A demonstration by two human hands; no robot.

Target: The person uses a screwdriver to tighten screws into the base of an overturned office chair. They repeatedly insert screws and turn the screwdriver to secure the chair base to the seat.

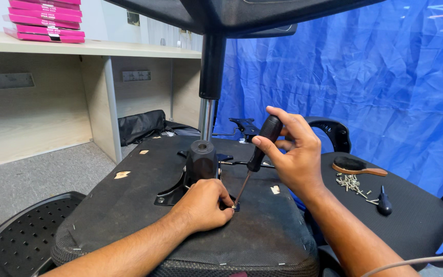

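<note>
Two bare hands work over an upturned office chair seat (129, 205) in the head view, its black fabric underside facing up with staples along the edge. The right hand (296, 154) has its fingers wrapped closed around the black handle of a screwdriver (256, 154), which tilts down and to the left so its thin shaft meets the seat just beside the left hand. The left hand (203, 205) rests knuckles-up on the seat, fingers curled in at the screwdriver's tip; whether they pinch a screw there cannot be told. Just behind that hand sits the black metal mechanism plate (173, 192), bearing a dark cylinder (201, 159) from which a chrome and black gas column (210, 77) rises to the chair base overhead. To the right, on another black cushion (416, 220), lie a small heap of screws (349, 182), a wooden-handled brush (357, 166) and a short black tool (384, 201). A perforated black plastic panel (11, 231) lies at lower left on the grey floor, pink boxes (44, 20) are stacked on a pale desk, and a blue tarp (375, 82) hangs behind.
</note>
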